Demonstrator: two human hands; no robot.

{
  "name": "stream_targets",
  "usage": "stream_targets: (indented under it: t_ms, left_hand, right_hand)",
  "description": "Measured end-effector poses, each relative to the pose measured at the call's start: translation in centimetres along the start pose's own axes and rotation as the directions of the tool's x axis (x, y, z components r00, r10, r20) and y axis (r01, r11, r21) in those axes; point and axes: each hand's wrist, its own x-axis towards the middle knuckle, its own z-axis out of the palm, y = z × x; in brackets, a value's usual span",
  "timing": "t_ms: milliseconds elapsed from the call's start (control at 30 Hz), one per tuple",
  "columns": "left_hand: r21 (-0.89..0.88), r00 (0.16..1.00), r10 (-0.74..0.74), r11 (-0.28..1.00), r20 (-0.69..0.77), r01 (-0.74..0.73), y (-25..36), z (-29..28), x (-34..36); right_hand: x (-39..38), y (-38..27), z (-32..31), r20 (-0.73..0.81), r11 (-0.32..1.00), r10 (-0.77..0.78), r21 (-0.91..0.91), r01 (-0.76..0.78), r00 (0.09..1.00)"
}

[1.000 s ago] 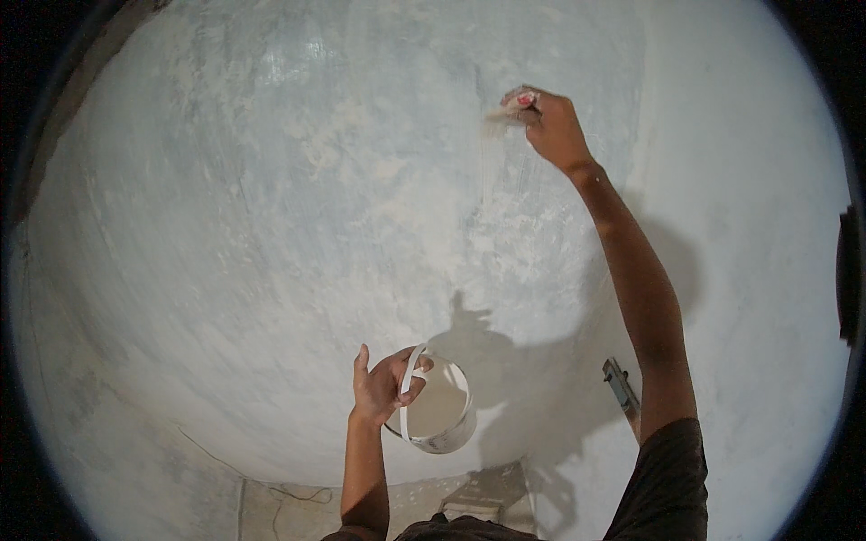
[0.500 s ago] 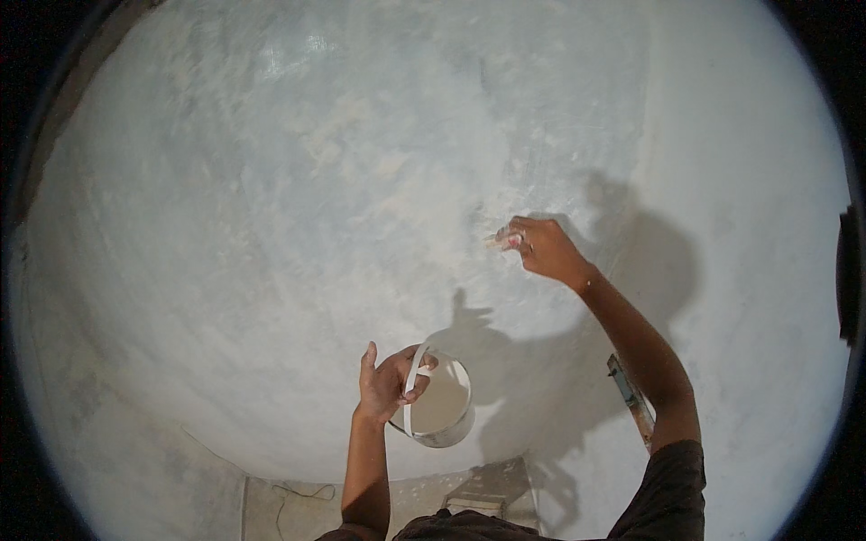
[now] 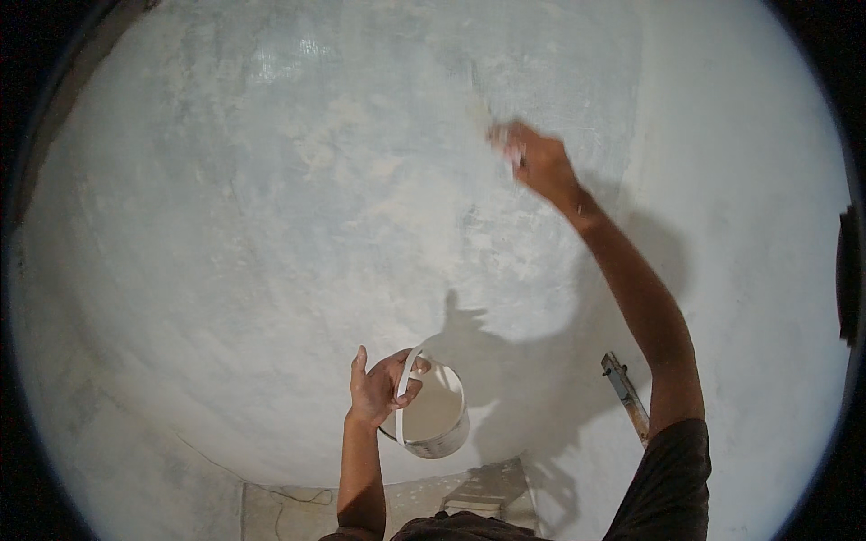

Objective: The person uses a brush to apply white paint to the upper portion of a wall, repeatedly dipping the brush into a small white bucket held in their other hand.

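My right hand point(image 3: 541, 162), blurred by motion, grips a pale paintbrush point(image 3: 480, 114) against the mottled white wall point(image 3: 325, 198), upper middle of the head view. My left hand point(image 3: 377, 383) is low in the middle, thumb raised and fingers hooked round the white strap handle of a small bucket point(image 3: 428, 419) of off-white liquid. The bucket hangs just right of that hand, and its far side shows below the fingers. Shadows of my hands and arms fall on the wall to the right.
A narrow metal fixture point(image 3: 624, 392) shows behind my right forearm. A thin wire point(image 3: 307, 498) runs along the bottom, where a dusty floor point(image 3: 280, 518) shows. A dark object point(image 3: 846, 275) sits at the far right edge, and a rough brown edge point(image 3: 68, 90) at the upper left.
My right hand swept down the wall with the brush, then rose again to a little below its first height. My left hand and the bucket shifted only slightly.
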Motion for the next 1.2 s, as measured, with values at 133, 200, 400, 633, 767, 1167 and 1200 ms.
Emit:
stream_targets:
  t_ms: [133, 200, 400, 633, 767, 1167, 1200]
  left_hand:
    - [0.014, 1.000, -0.012, 1.000, 0.015, 0.012, 0.3, 0.2, 0.1]
    - [-0.001, 0.999, -0.014, 1.000, 0.039, 0.014, 0.3, 0.2, 0.1]
    - [-0.034, 0.999, -0.035, 0.999, 0.028, 0.035, 0.6, 0.0, -0.1]
    - [0.004, 1.000, -0.024, 1.000, 0.010, 0.024, 0.5, 0.3, 0.1]
    - [-0.017, 0.999, -0.035, 0.999, 0.015, 0.035, 0.4, -0.1, 0.2]
    - [-0.022, 0.995, -0.080, 0.997, -0.056, 0.079, 1.3, 0.8, 0.0]
    - [-0.008, 0.996, -0.072, 0.997, -0.048, 0.072, 1.0, 0.8, 0.2]
  right_hand:
    - [-11.4, -4.1, 3.5, 0.247, 0.987, -0.117, -0.083, 0.141, 0.962]
    - [-13.9, -6.2, 3.9, 0.404, 1.000, -0.025, 0.014, 0.021, 0.914]
    - [-5.5, -4.6, 2.9, 0.420, 0.947, 0.166, 0.184, -0.263, 0.892]
    - [4.5, -0.2, -1.1, -0.018, 0.988, 0.152, -0.021, -0.152, 0.988]
    - [-2.8, -1.0, 2.6, 0.087, 0.973, -0.026, -0.228, 0.045, 0.996]
    - [-15.8, -16.6, 1.2, 0.461, 0.786, 0.373, 0.303, -0.538, 0.805]
    - [-15.1, -17.3, 0.2, 0.435, 0.732, 0.425, 0.350, -0.584, 0.794]
